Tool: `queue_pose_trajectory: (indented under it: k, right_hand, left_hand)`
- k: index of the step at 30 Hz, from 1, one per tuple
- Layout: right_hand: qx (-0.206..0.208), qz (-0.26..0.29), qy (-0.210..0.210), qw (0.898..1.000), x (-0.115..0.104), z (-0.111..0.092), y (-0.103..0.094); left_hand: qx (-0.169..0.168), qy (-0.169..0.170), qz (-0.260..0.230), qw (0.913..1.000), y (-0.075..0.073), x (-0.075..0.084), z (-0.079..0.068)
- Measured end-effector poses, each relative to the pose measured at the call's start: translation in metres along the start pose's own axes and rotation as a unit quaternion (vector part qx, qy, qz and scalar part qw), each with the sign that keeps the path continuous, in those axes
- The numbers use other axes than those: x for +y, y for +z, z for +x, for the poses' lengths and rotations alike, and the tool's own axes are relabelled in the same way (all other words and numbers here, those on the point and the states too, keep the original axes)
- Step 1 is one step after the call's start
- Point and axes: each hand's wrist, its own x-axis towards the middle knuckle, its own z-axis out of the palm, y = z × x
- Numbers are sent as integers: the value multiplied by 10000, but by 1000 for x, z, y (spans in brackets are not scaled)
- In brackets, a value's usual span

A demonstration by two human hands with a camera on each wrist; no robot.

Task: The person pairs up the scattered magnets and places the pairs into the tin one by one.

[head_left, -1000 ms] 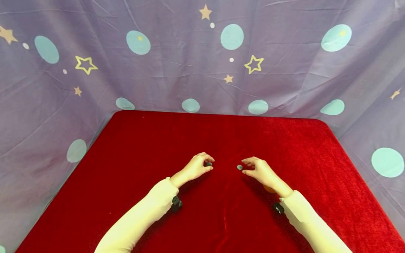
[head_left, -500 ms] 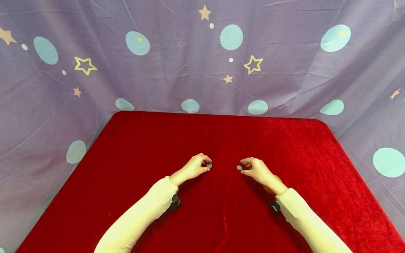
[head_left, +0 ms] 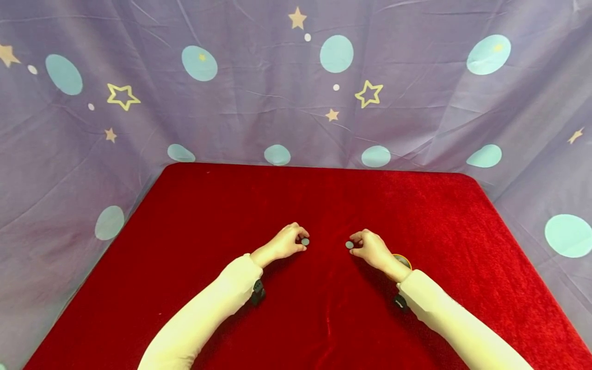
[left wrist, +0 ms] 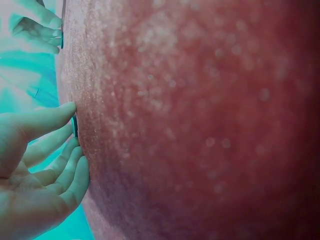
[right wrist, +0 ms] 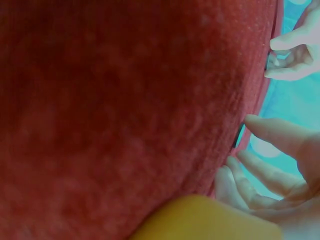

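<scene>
Near the middle of the red cloth, my left hand (head_left: pixel 288 242) has its thumb and fingers curved around a small, flat grey disc (head_left: pixel 305 242). In the left wrist view the thumb tip is at one edge of this thin disc (left wrist: pixel 76 126), fingertips at the other. A similar grey disc (head_left: pixel 349 245) lies a little to the right, pinched at its edges by the thumb and fingers of my right hand (head_left: pixel 373 250). The right wrist view shows that disc (right wrist: pixel 240 135) edge-on, low against the cloth. A gap separates the two hands.
A round yellow-orange container (head_left: pixel 403 260) stands just behind my right wrist, partly covered by it; its curved side (right wrist: pixel 200 222) fills the bottom of the right wrist view. Red velvet cloth (head_left: pixel 296 195) covers the table. A purple curtain (head_left: pixel 259 77) with stars surrounds it.
The left fingers have drawn in around their disc, which now shows paler. My right fingers have closed in on the other disc, and the right wrist has shifted, uncovering more of the yellow-orange container.
</scene>
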Motion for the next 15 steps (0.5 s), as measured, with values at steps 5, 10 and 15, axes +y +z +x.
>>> queue_pose_trajectory:
  k: [5, 10, 15]
  right_hand:
    - [43, -112, -22, 9999, 2, 1, 1]
    - [52, -157, 66, 9998, 2, 2, 3]
    - [-15, -142, 249, 9996, 2, 2, 4]
  left_hand:
    - [-34, 119, 110, 9999, 0, -2, 2]
    - [31, 416, -24, 9991, 15, -30, 13]
    - [16, 426, -115, 9990, 24, -47, 21]
